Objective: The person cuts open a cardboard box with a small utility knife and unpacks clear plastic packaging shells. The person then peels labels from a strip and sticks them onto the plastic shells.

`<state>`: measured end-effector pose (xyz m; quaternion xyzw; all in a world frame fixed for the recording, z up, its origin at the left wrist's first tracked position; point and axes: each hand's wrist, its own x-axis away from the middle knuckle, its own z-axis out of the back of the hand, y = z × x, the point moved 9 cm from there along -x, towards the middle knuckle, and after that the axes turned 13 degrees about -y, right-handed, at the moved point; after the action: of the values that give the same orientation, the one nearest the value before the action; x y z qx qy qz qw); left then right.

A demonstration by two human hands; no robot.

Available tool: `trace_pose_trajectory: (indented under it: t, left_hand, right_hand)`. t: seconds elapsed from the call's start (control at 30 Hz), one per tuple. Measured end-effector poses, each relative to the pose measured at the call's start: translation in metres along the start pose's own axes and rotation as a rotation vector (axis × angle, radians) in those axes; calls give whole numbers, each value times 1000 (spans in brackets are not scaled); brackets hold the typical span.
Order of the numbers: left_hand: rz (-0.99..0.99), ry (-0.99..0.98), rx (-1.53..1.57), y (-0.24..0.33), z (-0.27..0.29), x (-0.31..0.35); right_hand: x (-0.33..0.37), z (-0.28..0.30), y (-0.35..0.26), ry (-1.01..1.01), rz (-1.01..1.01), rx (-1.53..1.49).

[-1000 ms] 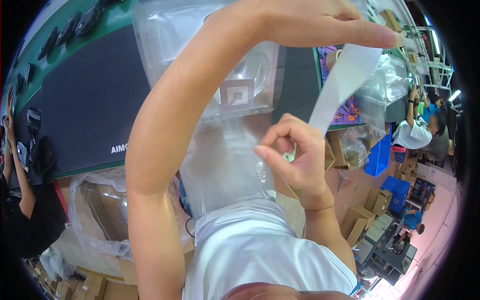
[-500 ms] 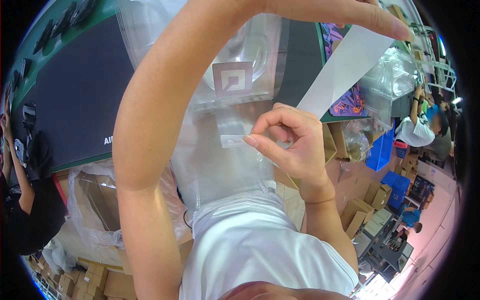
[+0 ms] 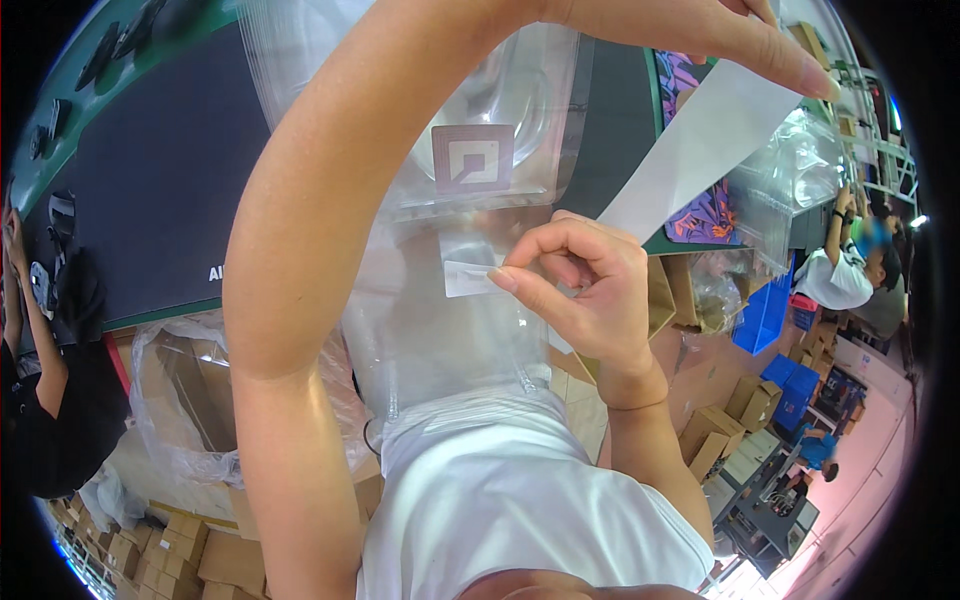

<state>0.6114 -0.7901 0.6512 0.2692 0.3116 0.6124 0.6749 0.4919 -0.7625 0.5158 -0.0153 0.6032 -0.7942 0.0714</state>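
Observation:
My right hand [image 3: 590, 285] pinches the edge of a small white label [image 3: 466, 279] between thumb and forefinger. It hangs just over a stack of clear plastic bags [image 3: 450, 345] lying at the table's near edge, against my shirt. Across the top of the view reaches my left arm, and my left hand [image 3: 745, 45] grips the upper end of a long white label strip [image 3: 690, 150] at upper right. That strip slants down behind my right hand. On a clear bag farther off sits a square purple-grey tag [image 3: 473, 158].
A dark mat [image 3: 160, 190] covers the table's left side. More clear bags [image 3: 770, 190] and a patterned purple item [image 3: 703, 218] lie right. Below stand a plastic-lined carton [image 3: 190, 400] and a blue bin [image 3: 765, 310]. A person's arm [image 3: 40, 340] shows far left; other people are at right.
The small label has tilted and now shows more of its face. My hands stay nearly in place; the whole view has shifted slightly.

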Motion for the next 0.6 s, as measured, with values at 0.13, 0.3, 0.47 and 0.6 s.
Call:
trace_pose_trajectory:
  t: [0.13, 0.3, 0.47, 0.6]
  left_hand:
    - [79, 115, -71, -50, -1, 64]
    - [94, 63, -14, -83, -11, 116]
    - [-227, 89, 34, -50, -73, 48]
    - [-243, 68, 125, -32, -80, 60]
  right_hand:
    - [-47, -61, 35, 82, 119, 150]
    - [-49, -124, 28, 252, 228, 351]
    - [23, -157, -19, -120, -40, 851]
    - [46, -191, -26, -520, -138, 902]
